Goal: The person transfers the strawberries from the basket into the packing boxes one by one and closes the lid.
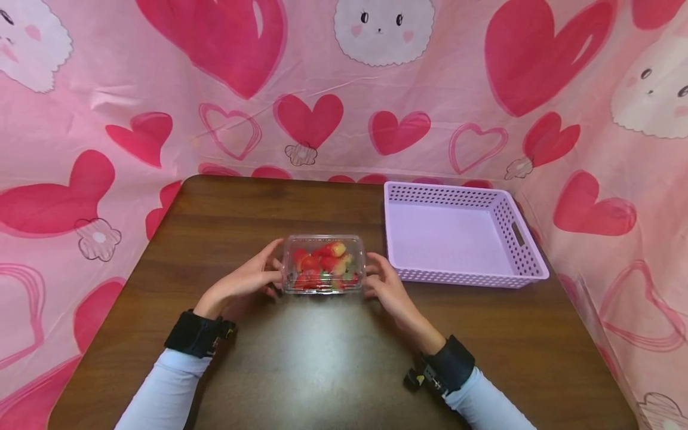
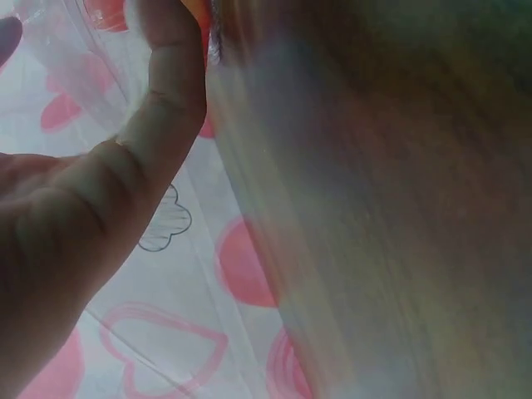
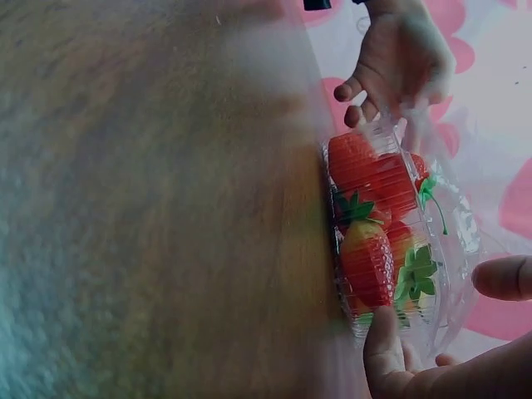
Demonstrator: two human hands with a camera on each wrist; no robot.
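Both hands (image 1: pixel 322 285) flank the strawberry box (image 1: pixel 323 264) (fingertips hidden behind it).

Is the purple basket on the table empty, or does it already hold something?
Empty. In the head view the purple basket shows only its bare floor; the strawberry box sits apart from it, between both hands.

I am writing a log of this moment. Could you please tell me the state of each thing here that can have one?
Clear box of strawberries: lid closed, standing on the table.
Purple basket: upright, nothing inside.
Left hand: fingers holding the box's left end.
Right hand: fingers holding the box's right end.
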